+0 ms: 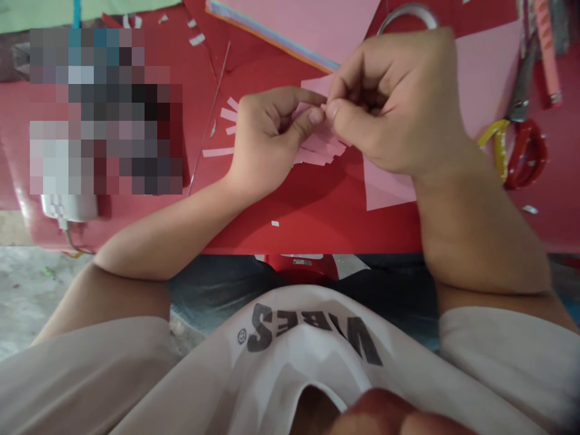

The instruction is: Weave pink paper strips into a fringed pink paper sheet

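My left hand (272, 136) and my right hand (394, 99) meet over a red table (317, 211). Both pinch the same small pink paper piece (319, 107) between thumb and fingers. Under them lies a small heap of pink paper strips (319, 151). A larger pink paper sheet (487, 78) lies partly under my right hand and wrist. Most of the held piece is hidden by my fingers.
Red-handled scissors (523, 145) lie at the right. A stack of coloured paper sheets (308, 27) sits at the back. A tape roll (408, 15) shows behind my right hand. Loose strips (220, 151) and scraps dot the table. A white object (70, 208) sits at the left edge.
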{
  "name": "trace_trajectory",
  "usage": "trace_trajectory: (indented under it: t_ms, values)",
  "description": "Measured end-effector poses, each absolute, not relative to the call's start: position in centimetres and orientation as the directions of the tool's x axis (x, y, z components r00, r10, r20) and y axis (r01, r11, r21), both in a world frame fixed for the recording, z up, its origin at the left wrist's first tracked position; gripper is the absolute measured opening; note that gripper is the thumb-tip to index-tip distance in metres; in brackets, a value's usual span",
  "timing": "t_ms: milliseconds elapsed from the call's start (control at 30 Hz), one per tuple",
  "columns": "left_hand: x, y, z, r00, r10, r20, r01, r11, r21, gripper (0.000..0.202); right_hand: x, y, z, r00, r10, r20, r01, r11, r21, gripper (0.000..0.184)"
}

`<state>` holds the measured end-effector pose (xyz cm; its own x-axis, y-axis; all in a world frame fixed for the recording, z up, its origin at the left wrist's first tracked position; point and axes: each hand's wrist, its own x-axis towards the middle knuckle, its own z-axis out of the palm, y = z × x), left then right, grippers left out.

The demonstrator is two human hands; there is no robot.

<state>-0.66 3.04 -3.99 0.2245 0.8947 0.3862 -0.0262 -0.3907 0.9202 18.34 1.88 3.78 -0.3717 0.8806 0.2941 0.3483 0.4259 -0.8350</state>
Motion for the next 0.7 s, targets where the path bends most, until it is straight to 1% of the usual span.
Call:
trace_trajectory:
  t_ms: [100,233,367,500,633,700]
  values:
    - [-0.7,3.3,-4.0,0.258,0.887,0.384,-0.053,-0.384,0.922,0.029,18.2,1.9,3.7,-0.365,0.886,0.287,0.343,0.414,-0.843,0.019]
    - [-1.0,3.4,-3.4,0.286,0.856,0.43,-0.035,-0.439,0.898,0.026,18.1,2.0,3.6,-0.334,0.901,0.276,0.35,0.39,-0.852,0.019]
    - [-0.9,2.9,-2.8,0.206,0.866,0.455,-0.007,-0.464,0.886,0.029,18.1,2.3,3.5,-0.296,0.912,0.283,0.324,0.375,-0.869,0.018]
    - [-0.9,2.7,-2.6,0.154,0.888,0.432,-0.042,-0.431,0.901,0.03,18.4,2.7,3.4,-0.303,0.923,0.236,0.272,0.321,-0.907,0.019]
    - [-1.2,3.0,-2.7,0.171,0.885,0.433,-0.046,-0.432,0.901,0.031,18.5,2.8,3.5,-0.327,0.927,0.182,0.186,0.252,-0.95,0.019]
    - [-1.3,3.2,-2.7,0.185,0.876,0.445,-0.051,-0.443,0.895,0.031,18.6,2.7,3.7,-0.328,0.934,0.138,0.185,0.207,-0.961,0.021]
